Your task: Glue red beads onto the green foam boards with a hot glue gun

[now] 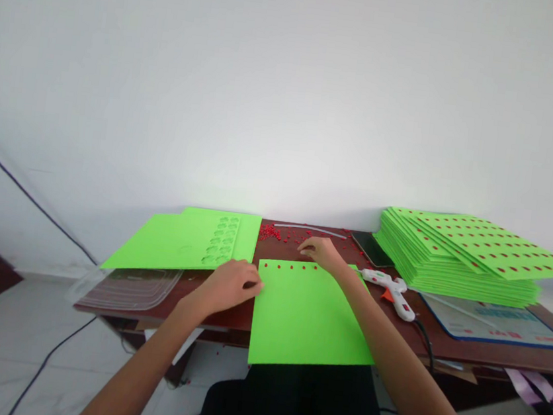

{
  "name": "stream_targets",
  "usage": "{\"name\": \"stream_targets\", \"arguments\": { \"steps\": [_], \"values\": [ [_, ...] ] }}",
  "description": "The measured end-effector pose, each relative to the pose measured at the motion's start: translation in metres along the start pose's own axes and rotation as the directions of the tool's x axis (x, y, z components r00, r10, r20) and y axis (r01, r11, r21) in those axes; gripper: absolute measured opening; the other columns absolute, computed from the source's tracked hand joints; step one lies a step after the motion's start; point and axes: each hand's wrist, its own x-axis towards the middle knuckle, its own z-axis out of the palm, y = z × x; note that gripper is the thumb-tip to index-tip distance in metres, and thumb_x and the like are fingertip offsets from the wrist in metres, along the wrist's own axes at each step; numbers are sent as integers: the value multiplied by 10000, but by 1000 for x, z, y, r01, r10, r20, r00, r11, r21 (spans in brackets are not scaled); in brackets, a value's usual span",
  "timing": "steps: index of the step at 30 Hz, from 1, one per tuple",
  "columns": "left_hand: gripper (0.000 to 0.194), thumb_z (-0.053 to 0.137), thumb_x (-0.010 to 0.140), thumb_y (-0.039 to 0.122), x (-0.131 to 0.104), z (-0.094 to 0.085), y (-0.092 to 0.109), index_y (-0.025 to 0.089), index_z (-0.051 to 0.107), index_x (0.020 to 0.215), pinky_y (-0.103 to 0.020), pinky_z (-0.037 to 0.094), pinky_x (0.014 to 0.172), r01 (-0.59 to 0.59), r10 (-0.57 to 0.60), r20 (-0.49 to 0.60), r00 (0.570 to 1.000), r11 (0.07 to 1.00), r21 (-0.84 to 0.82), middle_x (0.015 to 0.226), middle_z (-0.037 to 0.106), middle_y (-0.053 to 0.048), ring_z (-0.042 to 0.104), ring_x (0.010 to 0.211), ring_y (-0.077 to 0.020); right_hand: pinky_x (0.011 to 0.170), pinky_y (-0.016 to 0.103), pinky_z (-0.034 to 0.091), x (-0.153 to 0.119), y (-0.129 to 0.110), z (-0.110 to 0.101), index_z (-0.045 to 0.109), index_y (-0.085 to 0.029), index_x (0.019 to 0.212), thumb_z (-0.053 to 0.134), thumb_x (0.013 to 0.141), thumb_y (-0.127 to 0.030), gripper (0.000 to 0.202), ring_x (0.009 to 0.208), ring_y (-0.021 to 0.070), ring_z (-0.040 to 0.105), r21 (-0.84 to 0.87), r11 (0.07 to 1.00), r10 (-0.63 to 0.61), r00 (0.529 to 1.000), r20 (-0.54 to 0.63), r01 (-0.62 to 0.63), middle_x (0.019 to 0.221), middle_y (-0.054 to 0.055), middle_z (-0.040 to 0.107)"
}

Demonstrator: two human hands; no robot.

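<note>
A bright green sheet (311,318) lies at the table's front edge and overhangs it towards my lap. A row of small red pieces (291,268) runs along its far edge. My left hand (235,286) is curled at the sheet's left edge, thumb and fingertips closed on that edge. Beyond the far edge my right hand (321,251) reaches over the table, its fingers pinched together among scattered red bits; anything between the fingertips is too small to make out. A white hot glue gun (390,287) with an orange trigger lies right of the sheet, beside my right forearm.
Loose red pieces (270,232) are heaped at the back, near a glue stick (310,228). A dark phone (372,250) lies beside a tall stack of green sheets (448,280). More green sheets (153,240) lie left, over a clear plastic lid (132,291). The gun's cord (426,334) hangs down.
</note>
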Motion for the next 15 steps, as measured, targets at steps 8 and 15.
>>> {"name": "stream_targets", "arguments": {
  "steps": [8, 15],
  "values": [
    [186, 618, 913, 299, 133, 19, -66, 210, 772, 967, -290, 489, 856, -97, 96, -11, 995, 987, -127, 1014, 763, -51, 672, 917, -195, 832, 274, 527, -6, 11, 7, 807, -211, 932, 664, 858, -100, 196, 873, 192, 730, 55, 992, -117, 992, 39, 115, 935, 55, 795],
    [268, 577, 974, 351, 141, 56, -89, 164, 765, 935, -331, 484, 900, -184, 178, -46, 983, 958, -222, 971, 705, -88, 646, 920, -193, 878, 299, 522, -7, 15, -2, 787, -204, 1039, 623, 925, -158, 205, 952, 207, 714, 90, 982, -163, 987, -13, 163, 1021, 74, 782]
  ]
}}
